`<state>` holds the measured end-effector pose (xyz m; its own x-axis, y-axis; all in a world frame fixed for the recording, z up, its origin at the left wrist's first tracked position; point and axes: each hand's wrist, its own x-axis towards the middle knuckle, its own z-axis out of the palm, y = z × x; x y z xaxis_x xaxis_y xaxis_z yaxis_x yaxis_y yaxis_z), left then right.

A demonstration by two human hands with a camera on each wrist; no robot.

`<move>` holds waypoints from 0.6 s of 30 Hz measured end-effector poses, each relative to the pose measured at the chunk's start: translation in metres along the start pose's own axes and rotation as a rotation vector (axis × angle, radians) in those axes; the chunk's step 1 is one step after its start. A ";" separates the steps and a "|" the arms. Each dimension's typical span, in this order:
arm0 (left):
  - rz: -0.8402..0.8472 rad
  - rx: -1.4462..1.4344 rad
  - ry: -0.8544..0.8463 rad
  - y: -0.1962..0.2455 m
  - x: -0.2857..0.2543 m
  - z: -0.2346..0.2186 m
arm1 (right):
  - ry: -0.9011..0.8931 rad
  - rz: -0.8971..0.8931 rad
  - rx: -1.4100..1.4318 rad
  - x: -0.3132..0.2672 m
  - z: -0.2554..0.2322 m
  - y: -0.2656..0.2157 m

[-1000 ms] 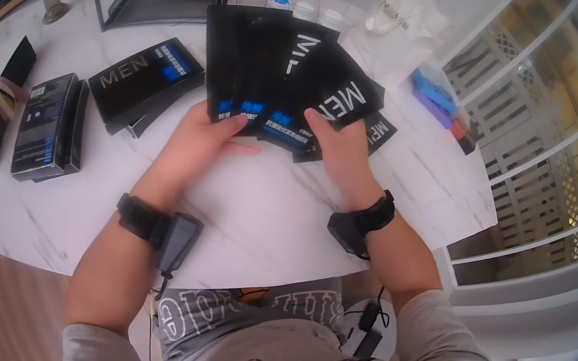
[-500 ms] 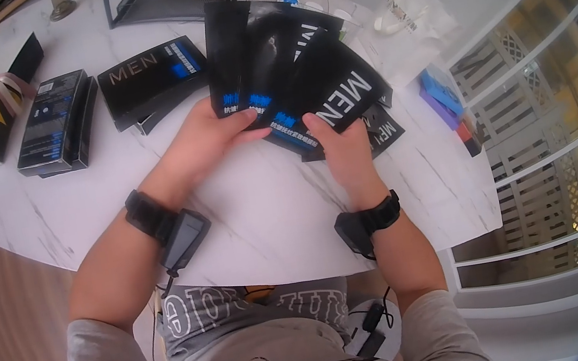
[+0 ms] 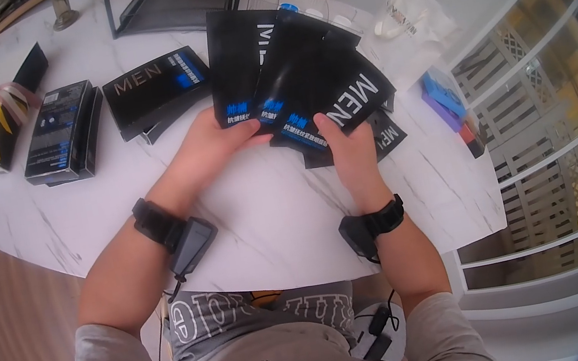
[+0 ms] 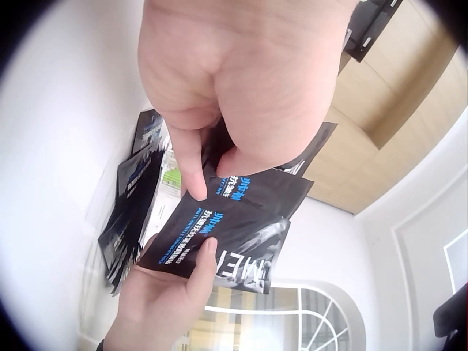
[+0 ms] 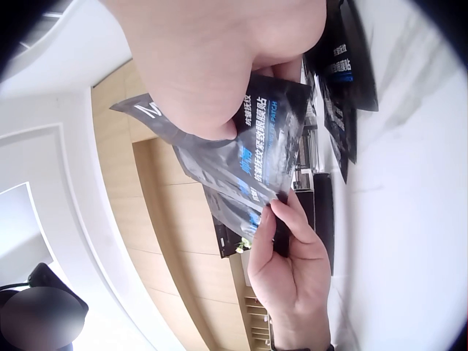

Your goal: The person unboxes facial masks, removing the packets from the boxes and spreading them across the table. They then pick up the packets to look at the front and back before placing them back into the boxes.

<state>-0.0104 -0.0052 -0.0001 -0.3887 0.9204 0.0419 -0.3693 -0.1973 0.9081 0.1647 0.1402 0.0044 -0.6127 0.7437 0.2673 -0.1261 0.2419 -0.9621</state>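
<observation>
Several black eye patch sachets point(image 3: 300, 64) with white MEN and blue lettering are fanned out between both hands. My left hand point(image 3: 210, 144) pinches the lower edges of the left sachets, thumb on top; the right wrist view shows these fingertips point(image 5: 276, 208) at the sachet corners. On the right, my right hand point(image 3: 353, 151) holds the front sachet, its thumb lying across the printed face beside MEN. More black sachets point(image 4: 131, 197) lie beneath the fan, partly hidden by it in the head view.
Black MEN boxes point(image 3: 159, 87) are stacked left of the fan, with another box pair point(image 3: 60, 135) further left. Beyond them is a ribboned black-and-white box point(image 3: 8, 101). A black rack point(image 3: 178, 0) stands behind; a white bag point(image 3: 411, 18) and blue box point(image 3: 442, 90) are at right.
The sachets in the left hand have shifted against one another, and the leftmost now shows part of its white lettering. Both hands keep their hold; the head view has shifted slightly.
</observation>
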 end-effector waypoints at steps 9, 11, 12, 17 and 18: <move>-0.012 -0.046 -0.005 0.000 0.000 0.002 | 0.043 0.005 0.026 0.001 -0.003 -0.001; -0.020 -0.047 -0.006 0.001 0.000 0.002 | 0.032 -0.012 0.054 0.002 -0.004 0.003; -0.025 -0.048 -0.006 0.001 0.000 0.002 | 0.025 -0.005 0.043 0.003 -0.004 0.001; -0.046 -0.045 -0.027 0.003 -0.001 0.003 | 0.025 0.028 -0.065 0.001 -0.006 -0.001; -0.045 -0.048 -0.032 0.004 -0.002 0.004 | 0.023 0.015 -0.060 0.002 -0.007 0.001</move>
<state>-0.0081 -0.0067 0.0047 -0.3441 0.9388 0.0149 -0.4261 -0.1703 0.8885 0.1688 0.1464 0.0043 -0.5962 0.7614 0.2546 -0.0697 0.2669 -0.9612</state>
